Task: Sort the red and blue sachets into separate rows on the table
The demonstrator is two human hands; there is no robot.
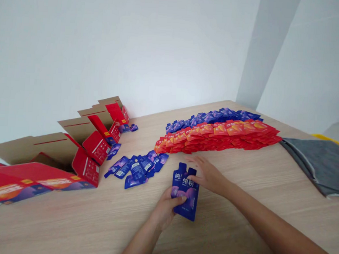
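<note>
My left hand (168, 208) is closed on two or more overlapping blue pouches (188, 204), its thumb lying across their front. They are printed with white characters and purple round shapes, and each has a narrow neck at the top. Beside them is my right hand (210, 176), fingers spread and reaching past the necks. Its thumb is at the upper right edge of the front pouch; whether it presses on it I cannot tell. Just beyond lies a long overlapping row of red pouches (214, 139), with a row of blue pouches (207, 118) behind it.
Several loose blue pouches (140, 167) lie scattered left of my hands. Opened red cartons (86, 170) with brown inner flaps line the table's left side. A grey cloth (319, 163) lies at the right edge, near something yellow (333, 141). A white wall (163, 46) stands behind the table.
</note>
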